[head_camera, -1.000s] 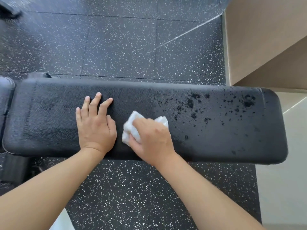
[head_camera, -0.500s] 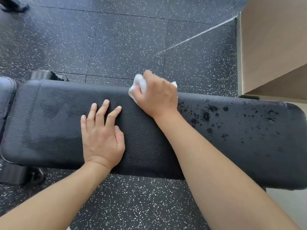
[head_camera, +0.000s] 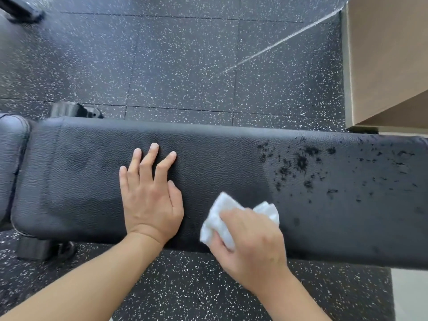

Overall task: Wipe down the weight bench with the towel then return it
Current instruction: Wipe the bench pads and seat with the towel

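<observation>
A speckled black rubber floor (head_camera: 185, 66) fills most of the view, and a tan panel (head_camera: 389, 61) is seen at the upper right. Across the middle the padded black surface (head_camera: 92, 177) of the weight bench is laid out lengthwise, its frame feet (head_camera: 76, 110) showing at the far and near edges on the left. The left and middle stretch of the padding is seen dull and free of marks, while the right stretch is covered with dark droplets (head_camera: 301, 162), scattered thickest toward the far edge; it is judged that this wet part is yet to be wiped and that the task is perhaps half done, with the return of the towel not yet begun.

The left hand (head_camera: 150, 200) is laid flat on the padding, fingers straight and slightly spread, nothing held; it is probably placed there to brace the body while the other arm reaches. The right hand (head_camera: 250, 242) is set at the near edge, just left of the wet zone, fingers curled over a crumpled white towel (head_camera: 222, 214) that is pressed against the padding. The towel is bunched so that a thick wad can be gripped and pushed, and its placement suggests the next stroke is meant for the droplets.
</observation>
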